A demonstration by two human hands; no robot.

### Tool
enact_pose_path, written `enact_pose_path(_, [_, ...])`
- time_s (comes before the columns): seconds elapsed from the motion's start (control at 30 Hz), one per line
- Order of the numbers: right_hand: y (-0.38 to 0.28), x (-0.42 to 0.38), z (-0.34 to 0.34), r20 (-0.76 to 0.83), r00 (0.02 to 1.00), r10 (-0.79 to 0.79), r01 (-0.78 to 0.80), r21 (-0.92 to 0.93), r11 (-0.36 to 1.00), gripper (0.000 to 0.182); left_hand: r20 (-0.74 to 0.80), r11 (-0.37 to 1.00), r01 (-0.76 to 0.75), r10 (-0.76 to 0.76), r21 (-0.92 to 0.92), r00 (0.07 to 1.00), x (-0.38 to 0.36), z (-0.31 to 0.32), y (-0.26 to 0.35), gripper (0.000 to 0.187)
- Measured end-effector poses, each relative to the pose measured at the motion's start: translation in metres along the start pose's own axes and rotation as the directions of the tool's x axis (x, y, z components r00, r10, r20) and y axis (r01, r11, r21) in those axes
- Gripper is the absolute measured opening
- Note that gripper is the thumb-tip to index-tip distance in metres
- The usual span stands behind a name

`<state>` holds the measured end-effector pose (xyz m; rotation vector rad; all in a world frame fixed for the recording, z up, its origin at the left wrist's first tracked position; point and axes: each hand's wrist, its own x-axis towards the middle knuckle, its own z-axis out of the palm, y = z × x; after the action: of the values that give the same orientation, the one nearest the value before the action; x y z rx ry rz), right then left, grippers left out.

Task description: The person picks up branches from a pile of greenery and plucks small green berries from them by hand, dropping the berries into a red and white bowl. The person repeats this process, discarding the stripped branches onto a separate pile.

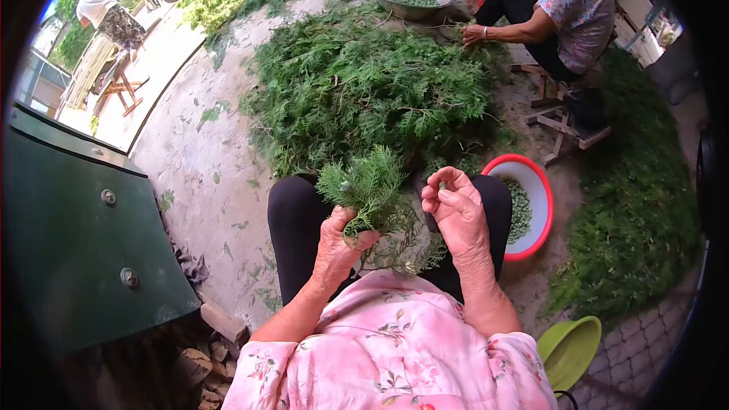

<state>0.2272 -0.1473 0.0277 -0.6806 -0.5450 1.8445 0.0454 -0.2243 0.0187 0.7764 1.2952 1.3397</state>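
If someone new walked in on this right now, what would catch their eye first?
Probably the big heap of green sprigs on the ground just beyond the person's knees. Next, perhaps, the white basin with a bright red rim, holding small green pieces beside the right knee. Nearer still, the left hand grips a leafy sprig above the lap.

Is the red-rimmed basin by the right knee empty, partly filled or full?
Partly filled: small green pieces lie in the basin, leaving some white inside bare.
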Motion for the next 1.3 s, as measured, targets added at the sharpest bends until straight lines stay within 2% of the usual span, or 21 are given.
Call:
enact_pose_path(0.03, [-0.001,0.000,0.001,0.017,1.000,-0.003,0.002,0.008,1.000,0.020,0.058,0.978,-0.092,0.082,0.185,0.995,-0.001,-0.003,0.000,0.032])
enact_pose_path(0.07, [0.000,-0.001,0.005,0.032,1.000,0.002,0.000,-0.061,0.998,0.018,0.131,0.915,-0.188,0.150,0.357,0.980,-0.001,-0.004,0.000,0.033])
enact_pose_path(0.1, [0.003,-0.002,0.010,0.046,0.999,0.007,-0.001,-0.129,0.992,0.016,0.129,0.915,-0.186,0.149,0.358,0.980,-0.002,-0.003,0.000,0.033])
enact_pose_path(0.17, [0.009,-0.003,0.021,0.109,0.993,0.045,-0.004,-0.345,0.939,0.013,0.132,0.859,-0.201,0.156,0.471,0.979,-0.006,0.000,0.005,0.031])
enact_pose_path(0.23, [0.016,-0.007,0.032,0.096,0.990,0.106,-0.048,-0.478,0.877,0.013,0.184,0.826,-0.229,0.155,0.515,0.971,-0.008,0.003,0.008,0.028])
enact_pose_path(0.3, [0.020,-0.007,0.029,0.125,0.984,0.126,-0.048,-0.496,0.867,0.014,0.138,0.987,0.028,-0.050,0.160,0.989,-0.010,0.002,-0.002,0.029])
enact_pose_path(0.37, [0.019,-0.006,0.022,-0.005,0.994,0.109,-0.106,-0.292,0.950,0.016,0.115,0.994,0.060,-0.071,0.096,0.991,-0.011,0.000,-0.006,0.030])
enact_pose_path(0.4, [0.014,-0.005,0.014,0.011,0.997,0.072,-0.065,-0.316,0.946,0.017,0.075,0.990,0.140,-0.139,-0.007,0.987,-0.010,-0.002,-0.006,0.030])
enact_pose_path(0.43, [0.009,-0.006,0.009,-0.045,0.999,0.009,-0.022,-0.310,0.951,0.017,0.045,0.970,0.216,-0.212,-0.113,0.976,-0.009,-0.003,-0.006,0.030])
enact_pose_path(0.53, [-0.007,-0.009,-0.004,-0.055,0.996,-0.073,0.046,-0.397,0.917,0.015,-0.052,0.946,0.238,-0.255,-0.222,0.966,-0.007,-0.003,0.001,0.032])
enact_pose_path(0.6, [-0.011,-0.010,-0.008,-0.054,0.998,-0.018,-0.006,-0.422,0.906,0.015,-0.081,0.914,0.253,-0.292,-0.317,0.953,-0.004,-0.006,0.000,0.032])
enact_pose_path(0.67, [-0.011,-0.011,-0.014,-0.045,0.997,0.058,-0.072,-0.444,0.893,0.015,-0.124,0.896,0.276,-0.335,-0.348,0.934,-0.003,-0.007,0.000,0.032])
enact_pose_path(0.8, [-0.009,-0.014,-0.027,-0.091,0.994,0.063,-0.098,-0.463,0.881,0.015,-0.169,0.875,0.236,-0.332,-0.423,0.928,-0.001,-0.011,-0.002,0.034])
enact_pose_path(0.9, [-0.007,-0.015,-0.037,-0.112,0.992,0.057,-0.109,-0.544,0.832,0.022,-0.227,0.861,0.163,-0.302,-0.482,0.926,0.003,-0.011,-0.004,0.036])
enact_pose_path(0.97, [-0.003,-0.017,-0.040,-0.119,0.993,0.008,-0.081,-0.620,0.781,0.034,-0.223,0.861,0.171,-0.308,-0.480,0.925,0.004,-0.012,-0.004,0.037])
enact_pose_path(1.0, [-0.002,-0.016,-0.047,-0.099,0.992,0.081,-0.122,-0.536,0.835,0.043,-0.235,0.850,0.155,-0.307,-0.503,0.922,0.003,-0.011,0.000,0.037])
enact_pose_path(1.03, [0.000,-0.015,-0.049,-0.100,0.992,0.078,-0.119,-0.536,0.836,0.043,-0.245,0.839,0.139,-0.306,-0.525,0.920,0.004,-0.009,0.002,0.037])
enact_pose_path(1.1, [0.006,-0.015,-0.051,-0.073,0.943,0.324,-0.330,-0.302,0.894,0.046,-0.259,0.841,0.134,-0.307,-0.523,0.916,0.005,-0.008,0.001,0.037])
enact_pose_path(1.17, [0.019,-0.016,-0.055,-0.004,0.918,0.396,-0.388,-0.216,0.896,0.040,-0.276,0.842,0.127,-0.309,-0.524,0.910,0.005,-0.009,-0.002,0.038])
enact_pose_path(1.27, [0.028,-0.016,-0.043,0.028,0.898,0.439,-0.426,-0.194,0.884,0.032,-0.285,0.875,0.104,-0.263,-0.472,0.922,0.005,-0.011,-0.007,0.033])
enact_pose_path(1.3, [0.032,-0.017,-0.040,0.010,0.904,0.428,-0.418,-0.195,0.887,0.029,-0.208,0.900,0.173,-0.274,-0.401,0.939,0.004,-0.012,-0.005,0.028])
